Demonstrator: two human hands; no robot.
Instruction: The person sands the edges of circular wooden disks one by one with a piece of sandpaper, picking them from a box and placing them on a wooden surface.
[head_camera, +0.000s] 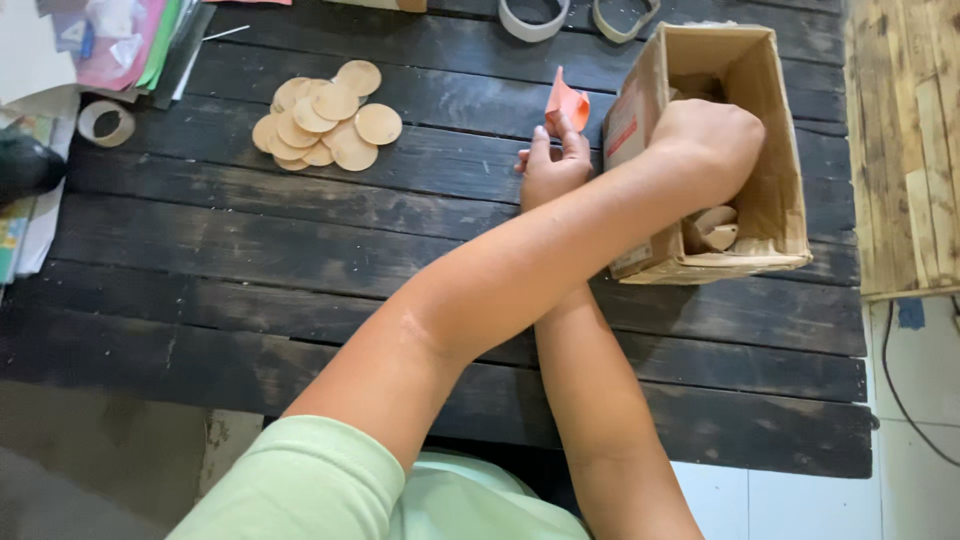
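Head view: arms crossed over a dark plank table (200, 250), one hand in a box, one on paper.

Left hand (705, 140) reaching across to the right, plunged wrist-deep into the open brown cardboard box (790, 215), fingers hidden, so grip impossible to tell; pale curled pieces visible at the near inside wall. Right hand (553, 165) passed beneath the left forearm, pinching a small folded orange paper scrap (567, 102) upright just left of the box. Heap of round tan wooden discs (325, 117) far left, well apart, beyond both hands.
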